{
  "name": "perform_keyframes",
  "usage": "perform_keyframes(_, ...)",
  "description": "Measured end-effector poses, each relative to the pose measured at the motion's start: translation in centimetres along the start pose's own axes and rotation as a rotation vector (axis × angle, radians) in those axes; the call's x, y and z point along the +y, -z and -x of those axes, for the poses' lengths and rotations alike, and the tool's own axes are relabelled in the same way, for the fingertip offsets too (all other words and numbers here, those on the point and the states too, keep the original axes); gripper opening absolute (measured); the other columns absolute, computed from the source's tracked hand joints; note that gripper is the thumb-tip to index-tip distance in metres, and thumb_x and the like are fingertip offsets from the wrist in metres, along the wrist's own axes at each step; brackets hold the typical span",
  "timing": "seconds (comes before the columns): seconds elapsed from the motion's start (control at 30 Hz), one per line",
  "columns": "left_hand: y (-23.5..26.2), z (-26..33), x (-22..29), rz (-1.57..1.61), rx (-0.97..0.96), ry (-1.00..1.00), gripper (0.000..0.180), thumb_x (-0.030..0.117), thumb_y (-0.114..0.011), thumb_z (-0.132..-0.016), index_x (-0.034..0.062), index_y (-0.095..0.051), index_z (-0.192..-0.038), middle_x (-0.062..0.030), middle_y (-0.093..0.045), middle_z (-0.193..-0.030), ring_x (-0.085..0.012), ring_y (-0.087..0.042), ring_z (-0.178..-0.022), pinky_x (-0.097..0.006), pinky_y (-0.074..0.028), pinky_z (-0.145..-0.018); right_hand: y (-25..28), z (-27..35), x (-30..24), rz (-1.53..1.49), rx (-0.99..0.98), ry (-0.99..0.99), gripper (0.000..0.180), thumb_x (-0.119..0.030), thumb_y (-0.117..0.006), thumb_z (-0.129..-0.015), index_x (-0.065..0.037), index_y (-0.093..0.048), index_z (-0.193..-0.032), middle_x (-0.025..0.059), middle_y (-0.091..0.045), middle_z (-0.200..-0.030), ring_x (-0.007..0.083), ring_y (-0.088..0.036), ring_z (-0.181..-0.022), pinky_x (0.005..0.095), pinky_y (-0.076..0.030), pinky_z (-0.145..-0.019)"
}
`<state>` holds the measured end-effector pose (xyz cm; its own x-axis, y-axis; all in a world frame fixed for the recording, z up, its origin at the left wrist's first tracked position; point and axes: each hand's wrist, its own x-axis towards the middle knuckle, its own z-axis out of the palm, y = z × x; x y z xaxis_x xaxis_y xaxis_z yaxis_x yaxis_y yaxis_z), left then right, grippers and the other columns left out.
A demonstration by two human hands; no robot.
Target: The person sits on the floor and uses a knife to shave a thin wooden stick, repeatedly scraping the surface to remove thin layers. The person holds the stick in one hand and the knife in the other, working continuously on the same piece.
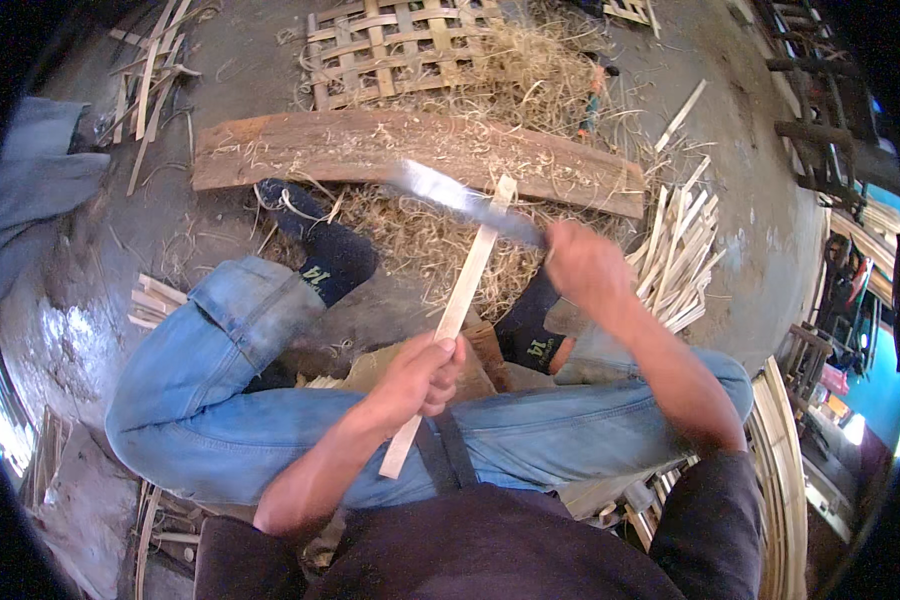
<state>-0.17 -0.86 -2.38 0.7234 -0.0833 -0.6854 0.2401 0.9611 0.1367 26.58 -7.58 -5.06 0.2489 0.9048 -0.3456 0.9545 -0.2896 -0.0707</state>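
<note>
My left hand (422,378) is closed around the lower half of a flat, pale strip of split wood or bamboo (467,277), which slants up and away from my lap. The strip's far end reaches a long wooden plank (300,142) strewn with shavings. In my right hand (588,262) is a large knife (450,197), its handle hidden by my closed fingers. Its blade lies across the strip near the far end, pointing left and smeared by motion.
Curly shavings (400,235) heap around the plank. Beyond it lies a woven slat panel (390,45) and a tool with an orange handle (594,95). Pale strips (682,245) are piled at right, more (155,300) at left. Long strips (778,460) stand by my right side.
</note>
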Motion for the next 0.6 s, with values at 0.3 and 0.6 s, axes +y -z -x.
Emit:
perform_keyframes(0.3, 1.0, -1.3, -2.1, -0.647, 0.189, -0.295, 0.023, 0.026, -0.04, -0.101, 0.0066, -0.054, -0.1, -0.001, -0.045, -0.068, -0.0129, -0.047, -0.061, -0.031, -0.039, -0.056, 1.8, 0.9, -3.7, -1.378, 0.171, -0.395, 0.023, -0.021, -0.062, -0.094, -0.005, -0.05, -0.103, 0.0089, -0.065, -0.092, 0.014, -0.063, -0.068, 0.0269, -0.051, -0.06)
perform_keyframes(0.6, -1.1, -0.5, -0.6, -0.946, 0.208, -0.456, 0.034, 0.032, -0.039, -0.103, 0.006, -0.058, -0.113, -0.0034, -0.051, -0.073, -0.0123, -0.051, -0.064, -0.03, -0.043, -0.06, 5.1, -0.9, -2.3, -1.645, 0.225, -0.554, 0.027, -0.022, -0.071, -0.088, -0.006, -0.053, -0.1, 0.0057, -0.062, -0.07, 0.0129, -0.059, -0.062, 0.0275, -0.047, -0.056)
